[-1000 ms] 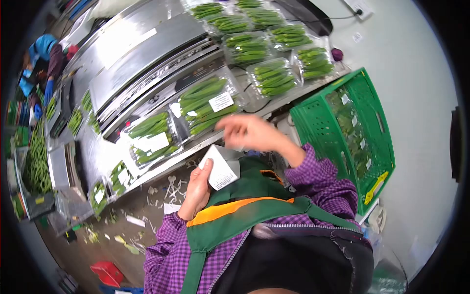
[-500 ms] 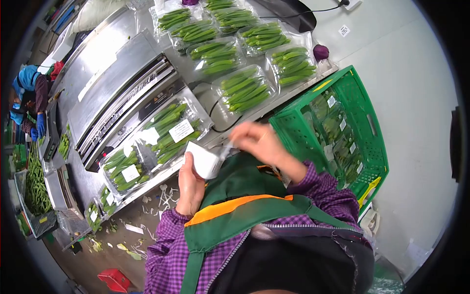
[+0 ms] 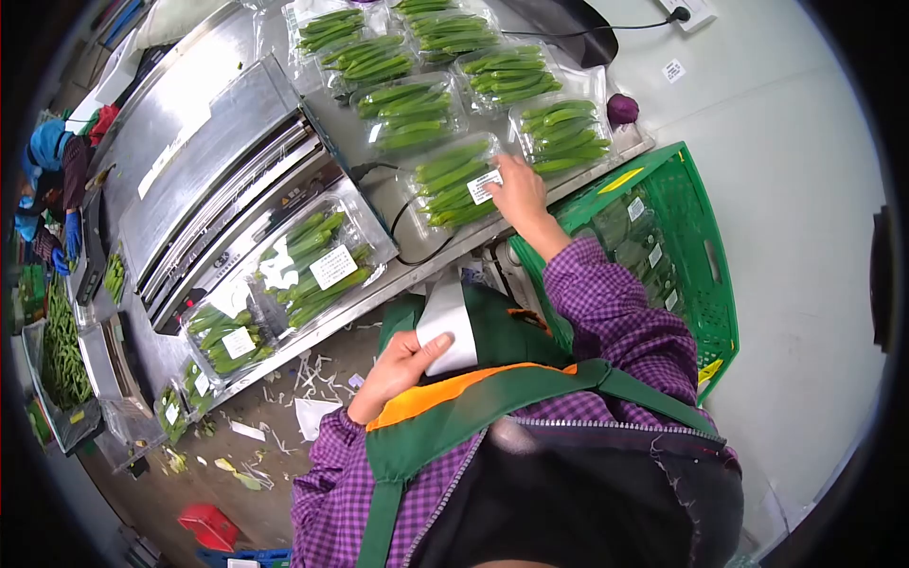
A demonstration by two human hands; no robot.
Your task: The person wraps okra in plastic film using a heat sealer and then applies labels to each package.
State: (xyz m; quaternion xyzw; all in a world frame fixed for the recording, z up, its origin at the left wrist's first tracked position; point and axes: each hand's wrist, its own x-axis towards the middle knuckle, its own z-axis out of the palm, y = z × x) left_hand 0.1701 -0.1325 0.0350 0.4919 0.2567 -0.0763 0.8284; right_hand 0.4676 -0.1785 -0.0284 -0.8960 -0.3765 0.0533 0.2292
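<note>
My left hand (image 3: pixel 400 371) is closed round a roll of white labels (image 3: pixel 449 327) in front of the green apron, thumb on top. A strip of its white paper reaches up toward the table edge. My right hand (image 3: pixel 523 197) pinches the edge of a printed white label (image 3: pixel 484 186) at a transparent pack of okra (image 3: pixel 445 168) near the table's front edge. The label lies against the pack's right side; whether the fingers still grip it firmly is hard to see. Several other okra packs (image 3: pixel 407 112) without labels lie beyond it.
A metal wrapping machine (image 3: pixel 222 170) stands left, with labelled okra packs (image 3: pixel 312 251) before it. At right, a green crate (image 3: pixel 710 237) holds labelled packs. A purple band roll (image 3: pixel 622 110) sits at the table corner. Paper scraps litter the floor. A person in blue gloves (image 3: pixel 73 232) works far left.
My right hand has moved up and away from the label roll to the near okra pack, where a label now lies. My left hand has lowered slightly toward my body with the roll.
</note>
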